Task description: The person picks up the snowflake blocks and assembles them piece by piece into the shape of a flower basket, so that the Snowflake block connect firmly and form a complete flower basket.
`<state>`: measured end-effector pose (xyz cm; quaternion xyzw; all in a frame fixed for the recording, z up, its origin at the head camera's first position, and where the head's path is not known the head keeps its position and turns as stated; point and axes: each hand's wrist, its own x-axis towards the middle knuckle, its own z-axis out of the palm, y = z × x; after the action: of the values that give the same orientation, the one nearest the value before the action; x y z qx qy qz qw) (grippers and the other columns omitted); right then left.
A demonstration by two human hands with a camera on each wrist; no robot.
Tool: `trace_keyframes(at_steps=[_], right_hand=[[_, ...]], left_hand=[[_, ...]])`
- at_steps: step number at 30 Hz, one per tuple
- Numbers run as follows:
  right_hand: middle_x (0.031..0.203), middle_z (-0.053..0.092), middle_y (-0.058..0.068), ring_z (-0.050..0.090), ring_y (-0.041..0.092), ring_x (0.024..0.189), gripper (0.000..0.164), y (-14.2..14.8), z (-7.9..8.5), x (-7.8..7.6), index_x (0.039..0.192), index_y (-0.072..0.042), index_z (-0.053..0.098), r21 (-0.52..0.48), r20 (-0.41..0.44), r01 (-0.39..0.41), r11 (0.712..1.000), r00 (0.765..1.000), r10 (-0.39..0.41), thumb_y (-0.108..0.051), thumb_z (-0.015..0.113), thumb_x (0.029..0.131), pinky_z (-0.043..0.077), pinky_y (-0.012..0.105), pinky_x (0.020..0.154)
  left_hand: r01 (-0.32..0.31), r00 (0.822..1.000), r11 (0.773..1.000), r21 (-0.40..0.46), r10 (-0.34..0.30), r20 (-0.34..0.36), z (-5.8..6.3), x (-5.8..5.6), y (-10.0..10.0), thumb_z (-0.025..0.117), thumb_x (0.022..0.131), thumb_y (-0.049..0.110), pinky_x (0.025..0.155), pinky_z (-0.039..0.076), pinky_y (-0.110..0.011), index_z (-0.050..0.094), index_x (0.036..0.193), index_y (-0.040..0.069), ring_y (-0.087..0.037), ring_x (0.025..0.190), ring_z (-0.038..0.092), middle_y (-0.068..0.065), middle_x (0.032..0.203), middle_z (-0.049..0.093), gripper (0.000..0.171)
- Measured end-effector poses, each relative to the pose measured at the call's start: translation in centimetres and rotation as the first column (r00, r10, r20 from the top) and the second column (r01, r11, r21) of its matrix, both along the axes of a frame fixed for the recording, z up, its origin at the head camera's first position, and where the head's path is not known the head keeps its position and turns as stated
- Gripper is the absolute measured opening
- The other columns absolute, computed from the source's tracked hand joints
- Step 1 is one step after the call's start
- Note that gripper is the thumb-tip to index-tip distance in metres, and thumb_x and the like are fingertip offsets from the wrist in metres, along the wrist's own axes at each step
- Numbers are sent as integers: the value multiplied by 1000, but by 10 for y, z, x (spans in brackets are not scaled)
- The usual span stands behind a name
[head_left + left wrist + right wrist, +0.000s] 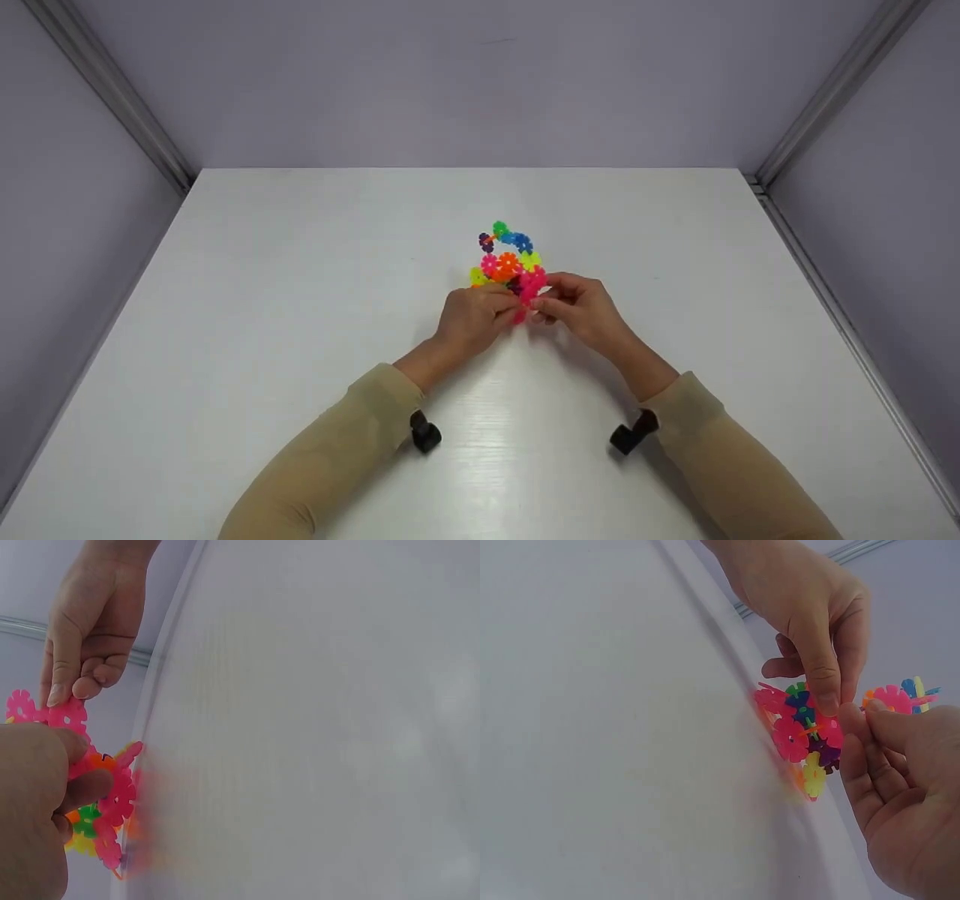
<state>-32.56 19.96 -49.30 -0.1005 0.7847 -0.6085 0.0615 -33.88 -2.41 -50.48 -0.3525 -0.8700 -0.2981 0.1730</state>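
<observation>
In the head view, a cluster of interlocking plastic snowflake discs (pixel 508 262) in pink, orange, yellow, blue, green and purple sits between the two hands, a loop of blue and green discs at its far side. My left hand (pixel 472 319) grips its near left side with thumb and fingers. From the right, my right hand (pixel 592 307) pinches a pink disc (pixel 67 715) at the cluster's edge, thumb against forefinger. In the right wrist view the fingertips of both hands meet at the pink discs, covering part of them. Green, purple and yellow discs (pixel 814 774) hang below the left fingers.
A white tabletop (pixel 300 247) spreads around the hands, with pale panels (pixel 480 90) behind and at both sides. Metal rails (pixel 847 82) run along the corners. Black wrist-camera mounts (pixel 426 435) stick out from the tan sleeves (pixel 330 450).
</observation>
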Motion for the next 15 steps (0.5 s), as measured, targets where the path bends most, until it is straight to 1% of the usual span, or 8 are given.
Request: trace_keyframes(at_steps=[4,8,12,15], right_hand=[[100,75,15,74,24,84,32,2,0,-2,130,-5,73,12,1,5,1000,1000,-5,-12,77,99,62,27,79],[103,75,14,74,23,85,34,2,-1,-4,131,-4,72,1,5,18,1000,1000,-18,-11,77,98,62,27,79],[103,76,13,74,24,85,34,1,-1,-4,131,-5,72,-7,8,27,1000,1000,-27,-11,78,98,62,28,79],[103,76,13,74,25,84,33,0,-2,-4,131,-5,73,4,-2,24,1000,1000,-24,-12,77,98,63,29,79]], left_hand=[[-1,1000,1000,-13,2,29,1,-3,0,83,95,18,95,59,-31,85,111,10,-20,104,77,-5,108,81,18],[-5,998,1000,-19,6,63,2,-4,-1,83,95,19,98,58,-32,84,114,10,-21,107,76,-6,110,80,21],[-8,997,1000,-18,9,71,2,-4,-1,83,94,15,98,57,-32,84,113,9,-22,108,76,-7,111,80,20],[-11,997,1000,-18,13,77,2,-4,-2,83,94,15,98,57,-32,84,113,9,-22,107,76,-7,111,80,20]])
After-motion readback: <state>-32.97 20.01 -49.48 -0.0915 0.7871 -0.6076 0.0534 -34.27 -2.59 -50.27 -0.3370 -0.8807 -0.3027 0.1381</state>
